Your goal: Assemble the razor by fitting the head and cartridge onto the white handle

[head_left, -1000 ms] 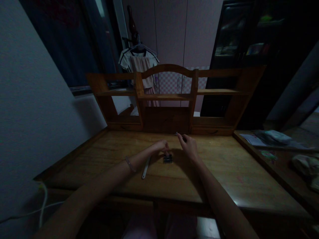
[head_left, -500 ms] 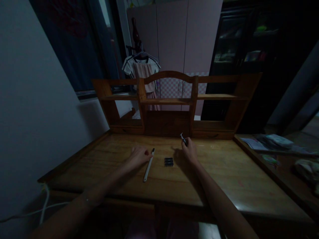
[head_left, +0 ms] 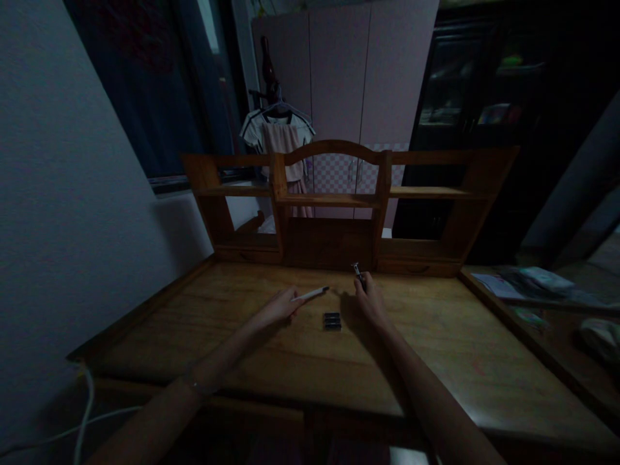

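My left hand [head_left: 285,303] is closed around the lower part of a white toothbrush [head_left: 312,294] with a dark head, which points right across the desk. My right hand [head_left: 368,294] grips a razor [head_left: 357,270] by its dark handle. The razor's narrow T-shaped silver end points up and away from me. Between and slightly below the hands, a small set of dark razor cartridges [head_left: 332,321] lies in stacked rows on the wooden desk [head_left: 271,381]. Fine detail is lost in the dim light.
A wooden shelf unit [head_left: 329,200] spans the desk's back edge. Papers and plastic packets [head_left: 537,283] lie on a lower surface at the right. A white cable [head_left: 87,407] hangs by the left front corner. A wall [head_left: 121,258] borders the left side.
My left hand has taken hold of the toothbrush and swung it from lying on the desk to pointing right. My right hand still holds the razor, its head now turned slightly.
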The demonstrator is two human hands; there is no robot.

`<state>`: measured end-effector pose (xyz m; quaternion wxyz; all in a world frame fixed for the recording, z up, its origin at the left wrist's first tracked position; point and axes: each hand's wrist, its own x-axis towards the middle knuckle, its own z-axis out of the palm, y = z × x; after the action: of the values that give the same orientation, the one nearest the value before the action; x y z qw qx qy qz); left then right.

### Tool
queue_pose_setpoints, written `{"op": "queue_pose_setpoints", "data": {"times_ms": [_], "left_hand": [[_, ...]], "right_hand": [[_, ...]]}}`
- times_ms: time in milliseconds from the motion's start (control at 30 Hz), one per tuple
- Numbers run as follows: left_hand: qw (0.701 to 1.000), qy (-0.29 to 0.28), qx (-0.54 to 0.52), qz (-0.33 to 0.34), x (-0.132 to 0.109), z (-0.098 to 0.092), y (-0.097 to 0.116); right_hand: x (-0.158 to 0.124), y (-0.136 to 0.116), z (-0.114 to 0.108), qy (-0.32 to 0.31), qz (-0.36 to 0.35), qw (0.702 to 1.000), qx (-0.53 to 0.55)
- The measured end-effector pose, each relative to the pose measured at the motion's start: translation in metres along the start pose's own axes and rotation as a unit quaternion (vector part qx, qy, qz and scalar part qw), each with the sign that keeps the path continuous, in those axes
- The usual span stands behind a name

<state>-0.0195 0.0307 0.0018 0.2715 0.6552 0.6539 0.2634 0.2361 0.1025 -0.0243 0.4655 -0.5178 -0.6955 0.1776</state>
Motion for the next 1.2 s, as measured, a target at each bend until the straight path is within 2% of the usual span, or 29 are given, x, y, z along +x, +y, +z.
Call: {"op": "queue_pose_setpoints", "data": {"times_ms": [33, 167, 267, 333, 433, 500, 600, 700, 867, 900, 967, 1033, 1067, 1133, 1200], "left_hand": [[1.000, 0.020, -0.020, 0.009, 0.011, -0.001, 0.006], [0.982, 0.101, -0.097, 0.127, 0.052, 0.002, 0.026], [0.961, 0.086, -0.203, 0.170, 0.067, 0.013, 0.032], [0.943, 0.057, -0.286, 0.160, 0.069, 0.025, 0.031], [0.914, -0.040, -0.384, 0.124, 0.065, 0.047, 0.029], [0.888, -0.107, -0.436, 0.099, 0.061, 0.061, 0.029], [0.838, -0.159, -0.515, 0.086, 0.055, 0.076, 0.031], [0.820, -0.158, -0.547, 0.065, 0.049, 0.078, 0.035], [0.810, -0.081, -0.581, 0.009, 0.046, 0.064, 0.038], [0.801, -0.066, -0.594, 0.016, 0.047, 0.060, 0.038], [0.778, -0.055, -0.625, 0.044, 0.048, 0.053, 0.037], [0.762, -0.072, -0.641, 0.059, 0.048, 0.047, 0.037], [0.760, -0.093, -0.640, 0.062, 0.048, 0.045, 0.038], [0.758, -0.149, -0.631, 0.067, 0.046, 0.045, 0.039], [0.750, -0.215, -0.620, 0.080, 0.044, 0.048, 0.041]], "right_hand": [[0.000, 0.000, 0.000, 0.004, 0.005, 1.000, 0.015], [0.002, -0.004, -0.003, 0.026, 0.019, 0.997, 0.075], [0.003, -0.012, -0.003, 0.011, 0.041, 0.991, 0.124], [0.002, -0.020, -0.002, 0.003, 0.042, 0.988, 0.149], [-0.002, -0.034, 0.004, -0.003, 0.015, 0.988, 0.153], [-0.006, -0.041, 0.010, -0.024, -0.023, 0.991, 0.129], [-0.010, -0.047, 0.019, -0.018, -0.072, 0.995, 0.059], [-0.014, -0.050, 0.026, 0.004, -0.132, 0.991, 0.003], [-0.021, -0.063, 0.025, -0.056, -0.184, 0.981, 0.017], [-0.021, -0.064, 0.023, -0.053, -0.172, 0.983, 0.041], [-0.016, -0.061, 0.019, -0.008, -0.109, 0.988, 0.106], [-0.009, -0.054, 0.016, 0.035, -0.006, 0.981, 0.189], [-0.005, -0.049, 0.016, 0.020, 0.043, 0.970, 0.238], [-0.002, -0.043, 0.016, -0.094, 0.117, 0.926, 0.347], [-0.002, -0.041, 0.018, -0.212, 0.146, 0.866, 0.428]]}}
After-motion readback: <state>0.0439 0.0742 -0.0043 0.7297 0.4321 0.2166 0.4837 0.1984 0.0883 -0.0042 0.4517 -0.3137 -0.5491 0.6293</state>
